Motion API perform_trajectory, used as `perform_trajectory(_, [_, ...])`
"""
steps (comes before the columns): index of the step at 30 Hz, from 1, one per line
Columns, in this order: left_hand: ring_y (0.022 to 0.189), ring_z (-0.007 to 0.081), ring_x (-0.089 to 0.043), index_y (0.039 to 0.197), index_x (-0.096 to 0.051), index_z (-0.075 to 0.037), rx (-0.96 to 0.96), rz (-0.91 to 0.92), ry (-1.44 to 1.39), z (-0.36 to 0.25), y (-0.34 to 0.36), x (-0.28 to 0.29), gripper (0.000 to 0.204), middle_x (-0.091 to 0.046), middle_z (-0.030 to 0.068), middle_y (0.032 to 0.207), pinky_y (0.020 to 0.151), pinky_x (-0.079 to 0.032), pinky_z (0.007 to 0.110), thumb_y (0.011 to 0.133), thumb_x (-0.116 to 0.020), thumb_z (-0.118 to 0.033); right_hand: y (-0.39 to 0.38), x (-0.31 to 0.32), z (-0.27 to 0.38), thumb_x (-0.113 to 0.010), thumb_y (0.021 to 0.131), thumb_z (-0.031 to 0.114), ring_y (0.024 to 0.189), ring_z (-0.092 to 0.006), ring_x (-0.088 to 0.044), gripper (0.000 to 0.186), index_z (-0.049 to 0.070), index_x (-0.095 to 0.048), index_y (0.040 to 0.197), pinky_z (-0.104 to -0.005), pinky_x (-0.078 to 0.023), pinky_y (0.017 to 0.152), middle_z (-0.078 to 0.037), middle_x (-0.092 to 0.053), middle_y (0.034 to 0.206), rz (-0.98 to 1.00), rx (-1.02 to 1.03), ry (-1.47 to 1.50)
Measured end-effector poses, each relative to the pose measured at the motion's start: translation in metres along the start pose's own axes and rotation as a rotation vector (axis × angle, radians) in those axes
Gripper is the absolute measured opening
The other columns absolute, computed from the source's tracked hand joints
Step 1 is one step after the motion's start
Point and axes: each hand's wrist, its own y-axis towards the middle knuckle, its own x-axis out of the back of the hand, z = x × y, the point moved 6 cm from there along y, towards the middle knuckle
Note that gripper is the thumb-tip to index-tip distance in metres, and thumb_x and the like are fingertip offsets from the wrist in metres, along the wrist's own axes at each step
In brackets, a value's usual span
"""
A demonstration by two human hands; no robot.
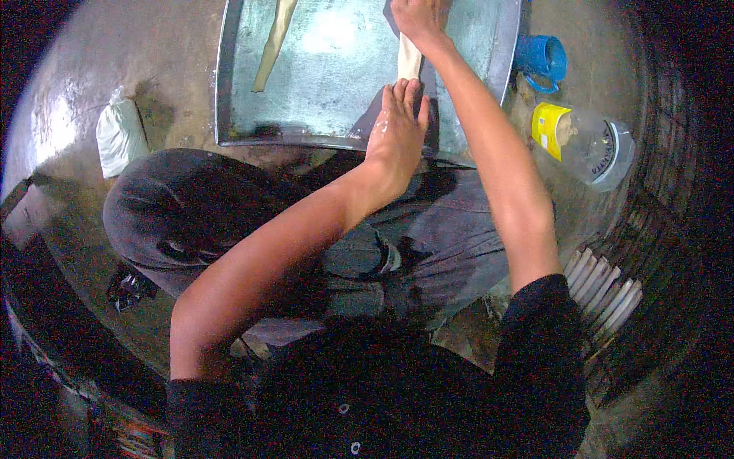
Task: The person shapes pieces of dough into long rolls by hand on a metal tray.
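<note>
A pale strip that looks like dough (409, 63) lies lengthwise on a shallow metal tray (221, 115) in front of me. My left hand (396, 138) rests with straight fingers at the strip's near end, fingertips touching it. Whitish smears show on the back of this hand. Farther up the same strip, my right hand (419, 19) is closed over it; the upper picture edge cuts off part of this hand and the strip beyond. A second pale strip (274, 50), thinner and slightly slanted, lies apart on the tray's left side.
Right of the tray stand a blue mug (544, 60) and a clear plastic container (589, 149) with a yellow label. A white filled bag (121, 139) sits on the floor at left. My bent legs (176, 214) lie close to the tray's near edge. Pale slats (604, 294) are at lower right.
</note>
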Motion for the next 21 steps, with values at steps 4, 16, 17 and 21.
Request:
perform_trajectory(4, [0.145, 0.0355, -0.031, 0.152, -0.033, -0.004, 0.035, -0.108, -0.006, 0.005, 0.000, -0.004, 0.063, -0.032, 0.0200, 0.158, 0.118, -0.022, 0.050, 0.098, -0.047, -0.031, 0.005, -0.009, 0.003, -0.046, 0.100, 0.022, 0.113, -0.0373, -0.052, 0.034, 0.008, -0.056, 0.130, -0.0520, -0.038, 0.097, -0.017, -0.056, 0.123, 0.062, -0.005, 0.013])
perform_trajectory(16, [0.139, 0.0323, -0.040, 0.147, -0.043, -0.003, 0.016, -0.185, 0.078, 0.002, 0.001, 0.001, 0.057, -0.040, 0.0204, 0.153, 0.111, -0.032, 0.045, 0.096, -0.051, -0.028, 0.019, -0.001, -0.014, -0.048, 0.100, 0.019, 0.112, -0.0400, -0.053, 0.030, 0.004, -0.059, 0.123, -0.0477, -0.041, 0.099, -0.020, -0.059, 0.117, -0.096, 0.026, 0.230])
perform_trajectory(17, [0.138, 0.0325, -0.042, 0.145, -0.044, -0.003, 0.019, -0.219, 0.072, 0.003, 0.001, 0.000, 0.055, -0.042, 0.0203, 0.151, 0.111, -0.032, 0.045, 0.095, -0.051, -0.026, 0.022, 0.001, -0.023, -0.048, 0.100, 0.020, 0.112, -0.0399, -0.054, 0.030, 0.004, -0.059, 0.124, -0.0473, -0.041, 0.099, -0.020, -0.059, 0.116, -0.063, -0.063, 0.319])
perform_trajectory(21, [0.122, 0.0318, -0.056, 0.130, -0.057, -0.002, -0.013, -0.376, -0.014, 0.013, 0.005, 0.015, 0.043, -0.059, 0.0177, 0.130, 0.103, -0.043, 0.043, 0.090, -0.056, -0.017, 0.016, 0.023, -0.064, -0.052, 0.101, 0.025, 0.119, -0.0364, -0.054, 0.033, 0.005, -0.059, 0.126, -0.0472, -0.041, 0.102, -0.021, -0.060, 0.124, 0.178, -0.255, 0.285])
